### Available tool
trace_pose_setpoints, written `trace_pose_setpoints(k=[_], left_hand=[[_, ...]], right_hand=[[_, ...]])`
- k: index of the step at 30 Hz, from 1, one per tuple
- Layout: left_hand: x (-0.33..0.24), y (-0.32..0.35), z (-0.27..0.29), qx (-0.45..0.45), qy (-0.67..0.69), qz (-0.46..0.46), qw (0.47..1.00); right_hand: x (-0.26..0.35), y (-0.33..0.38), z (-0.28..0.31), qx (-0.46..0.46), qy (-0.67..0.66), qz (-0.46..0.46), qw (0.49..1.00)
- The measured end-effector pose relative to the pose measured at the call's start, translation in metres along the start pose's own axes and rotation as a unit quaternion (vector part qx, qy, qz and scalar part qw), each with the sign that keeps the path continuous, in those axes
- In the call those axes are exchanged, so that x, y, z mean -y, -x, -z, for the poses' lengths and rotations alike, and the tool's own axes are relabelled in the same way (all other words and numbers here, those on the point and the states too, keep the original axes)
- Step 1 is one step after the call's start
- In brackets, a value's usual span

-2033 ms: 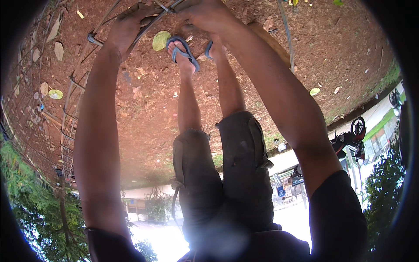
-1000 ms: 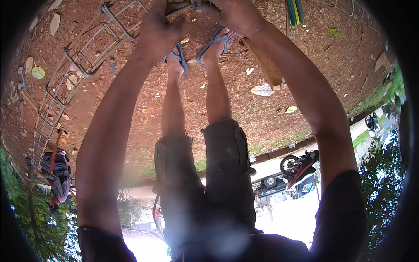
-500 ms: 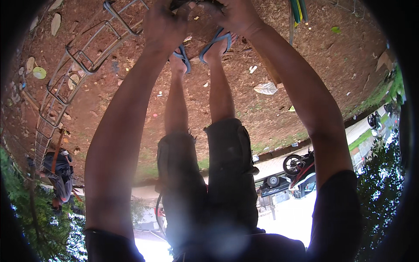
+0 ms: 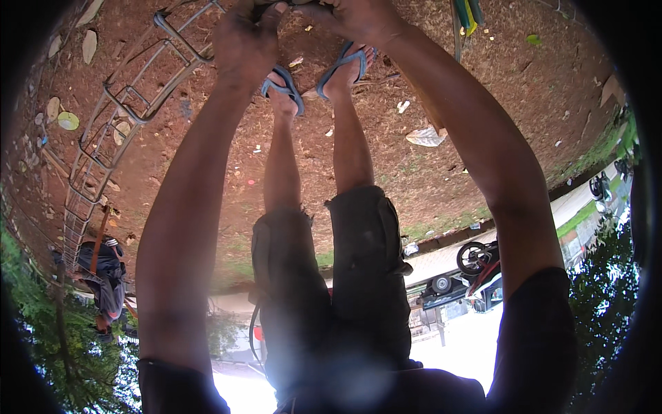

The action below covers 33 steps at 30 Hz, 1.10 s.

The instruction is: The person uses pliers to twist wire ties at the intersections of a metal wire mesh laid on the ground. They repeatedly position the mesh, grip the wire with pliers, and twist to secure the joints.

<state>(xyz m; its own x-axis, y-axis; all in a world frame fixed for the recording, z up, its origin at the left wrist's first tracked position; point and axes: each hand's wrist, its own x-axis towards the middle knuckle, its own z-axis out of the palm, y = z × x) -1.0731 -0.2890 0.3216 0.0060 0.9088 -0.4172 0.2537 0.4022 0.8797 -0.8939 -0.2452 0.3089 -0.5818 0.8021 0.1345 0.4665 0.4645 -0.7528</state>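
Both hands, left hand (image 4: 245, 38) and right hand (image 4: 355, 17), meet at the far edge above the sandalled feet (image 4: 314, 76); fingers curled together on something small, unidentifiable. Steel rebar cage (image 4: 124, 110) lies left. Steady, even grip seems advisable.

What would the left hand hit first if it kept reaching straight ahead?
Most likely the bare reddish-brown dirt ground just past the blue flip-flops. The left hand reaches the picture's top edge, so depth is uncertain.

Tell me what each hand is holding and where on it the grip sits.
It cannot be told for certain. Left hand and right hand close together on something small and dark at the picture's top edge, above the sandalled feet; the thing itself is cut off.
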Motion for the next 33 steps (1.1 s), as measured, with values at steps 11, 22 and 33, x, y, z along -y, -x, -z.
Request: trace_pose_setpoints(k=[11,22,33], left_hand=[[-0.006,-0.014,0.009,0.035,-0.049,-0.015,0.998],[0.0,-0.013,0.009,0.012,-0.074,-0.055,0.996],[-0.062,0.059,0.002,-0.126,-0.105,0.051,0.985]], right_hand=[[0.002,0.015,0.0,-0.017,0.076,0.062,0.995],[0.012,0.034,0.046,-0.111,0.255,-0.15,0.949],[-0.088,0.078,0.119,-0.018,0.219,-0.416,0.883]])
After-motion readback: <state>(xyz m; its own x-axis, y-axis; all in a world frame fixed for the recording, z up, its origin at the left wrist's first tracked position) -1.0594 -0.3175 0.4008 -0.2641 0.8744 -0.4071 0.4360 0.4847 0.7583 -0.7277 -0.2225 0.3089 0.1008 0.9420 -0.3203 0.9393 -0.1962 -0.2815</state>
